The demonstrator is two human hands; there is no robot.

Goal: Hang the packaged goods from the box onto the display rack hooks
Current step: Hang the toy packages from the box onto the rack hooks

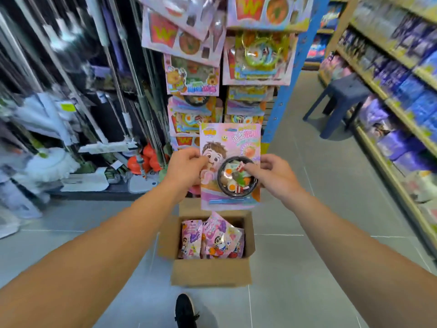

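toy pack [230,162] pinched by l hand [185,168] & r hand [272,172], over box [210,271], rack [222,67] behind

A dark blue plastic stool [338,104] stands on the grey tiled floor [307,233] in the far right aisle, beside long wooden shelves [387,102] packed with blue and purple boxes. On the left, mops and brooms [78,129] lean together, blurred. A black shoe [185,311] shows near the bottom edge
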